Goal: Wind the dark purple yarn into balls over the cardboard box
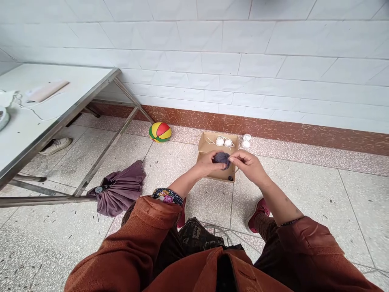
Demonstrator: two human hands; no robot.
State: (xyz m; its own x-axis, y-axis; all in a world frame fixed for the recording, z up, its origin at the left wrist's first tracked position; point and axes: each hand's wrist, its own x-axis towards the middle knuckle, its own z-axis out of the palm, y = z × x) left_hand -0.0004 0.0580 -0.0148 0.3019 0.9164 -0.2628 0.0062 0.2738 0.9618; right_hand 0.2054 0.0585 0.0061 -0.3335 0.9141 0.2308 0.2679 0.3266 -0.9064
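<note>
My left hand is wrapped round a dark purple-grey ball of yarn, held above an open cardboard box. At the ball's right side, the thumb and forefinger of my right hand are pinched together, seemingly on its yarn strand; the strand itself is too fine to make out clearly. Inside the box, white yarn balls with a loose white strand lie at the far end. A small dark ball sits in the box's near right corner.
More white yarn balls lie on the floor right of the box. A colourful ball rests near the wall. To the left are a purple folded umbrella and a metal-framed table. Another person's shoe shows beneath the table.
</note>
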